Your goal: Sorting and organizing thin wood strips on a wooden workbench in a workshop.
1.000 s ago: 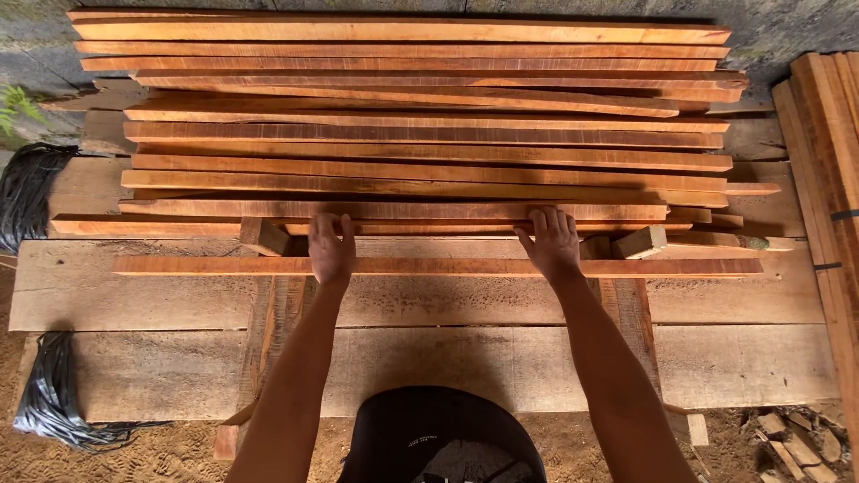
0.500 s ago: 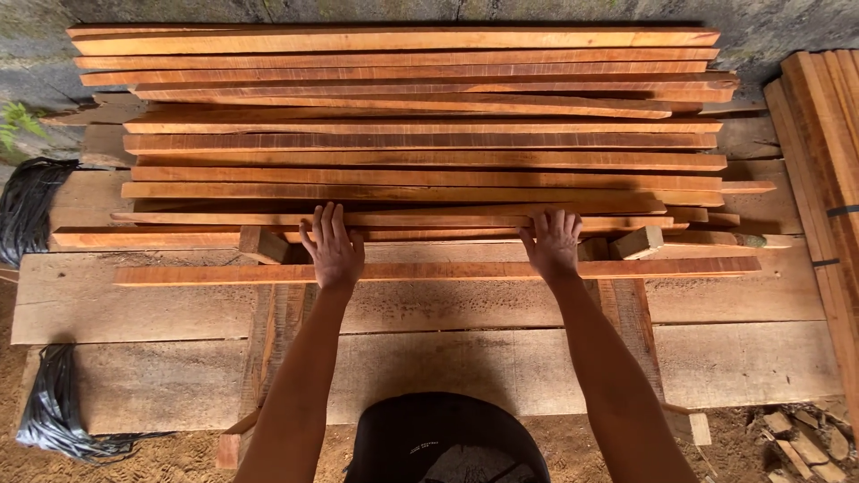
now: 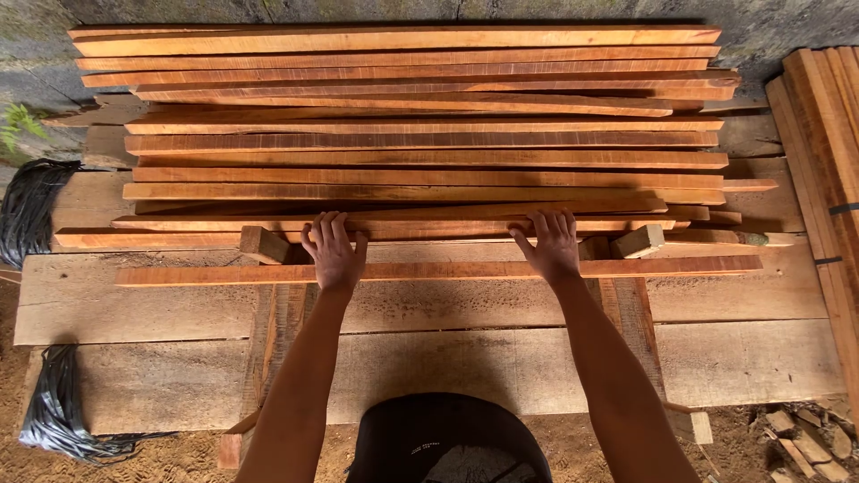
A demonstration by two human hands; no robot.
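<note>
Both hands are creeping up-frame vs 0.5 s ago: left hand [image 3: 333,253] & right hand [image 3: 550,246], fingers spread flat, pinching nothing, are pressing the nearest stacked slat [image 3: 394,227], mid-frame. Risk: uneven push is skewing it, jamming against spacer blocks [image 3: 265,244], splinters.

Wide pale planks [image 3: 161,304] form the bench top, resting on a reddish crosspiece [image 3: 277,331] underneath. Two short wooden blocks [image 3: 264,243] [image 3: 638,241] sit on the planks, one at each side. A bundle of black strapping [image 3: 31,210] lies at the left edge, and another [image 3: 58,407] trails onto the sawdust floor [image 3: 170,461]. A banded bundle of slats [image 3: 828,134] stands at the right. Small offcuts [image 3: 805,438], possibly wood scraps, litter the lower right corner. A green fern [image 3: 18,125] grows against the grey wall [image 3: 787,27].
</note>
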